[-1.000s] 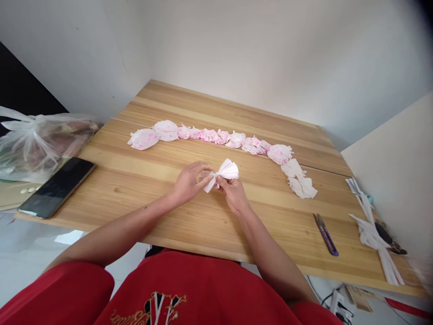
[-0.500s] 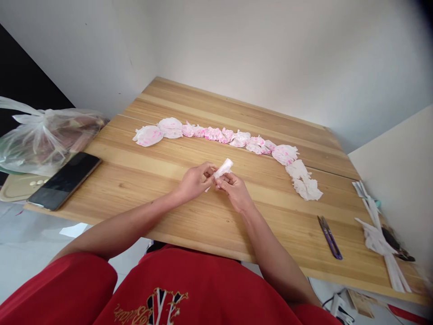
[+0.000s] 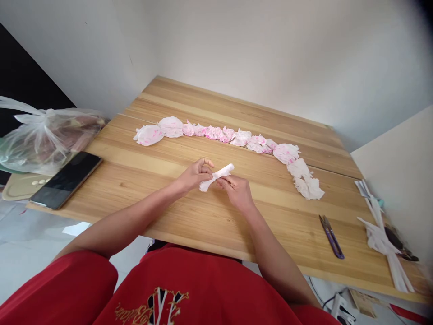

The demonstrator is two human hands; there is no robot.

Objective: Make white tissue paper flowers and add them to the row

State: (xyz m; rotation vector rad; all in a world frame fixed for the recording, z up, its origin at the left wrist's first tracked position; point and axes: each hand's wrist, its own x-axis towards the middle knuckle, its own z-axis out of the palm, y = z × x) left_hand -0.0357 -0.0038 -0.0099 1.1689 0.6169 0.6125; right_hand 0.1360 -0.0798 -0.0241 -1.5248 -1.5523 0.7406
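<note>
Centrally over the table [image 3: 182, 221], a white paper piece [image 3: 222, 172] is pinched by the right hand [image 3: 238, 192]; the left hand [image 3: 193, 176] touches it, grip unclear. Wood stretches to the near edge [image 3: 203, 247] and to the pink-and-white row [image 3: 216, 132] beyond; purple snips [image 3: 333, 240] lie well right.

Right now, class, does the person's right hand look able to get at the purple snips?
Probably yes: the purple snips lie uncovered on the table, with nothing standing between them and the right hand. However, that hand is pinching the white piece, so it would likely need to let go first.
</note>
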